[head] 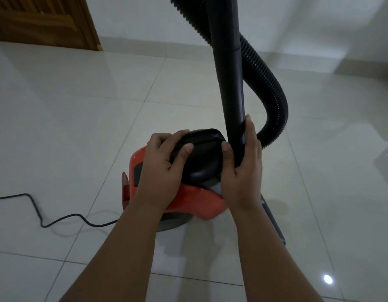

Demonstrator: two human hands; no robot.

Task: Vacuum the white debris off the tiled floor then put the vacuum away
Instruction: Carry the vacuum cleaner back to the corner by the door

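Gripping the vacuum from both sides, the person's two hands meet over its top. The left hand (164,168) curls round the left edge of the black cap (201,153) that crowns the machine, its fingers wrapped over the far rim and its thumb lying on the cap's upper face. The right hand (241,171) closes round the lower end of the rigid black tube (230,83), its fingers wrapped behind it and its thumb pressed against the cap's right edge, just where tube and cap meet. Both hands are firmly curled, neither open.

The vacuum (195,201), a red canister, stands on the pale tiled floor (79,105) near the middle of the view, directly under the hands. The tube rises steeply from it and leaves the top of the view. A ribbed black hose (273,90) loops behind the tube, bends down on the right and ends beside the right hand.

A black power cord (36,211) snakes across the tiles from the left edge to the vacuum's base. A dark narrow part (273,221) shows below the right wrist; what it is cannot be told. A wooden door (40,18) stands at the upper left.
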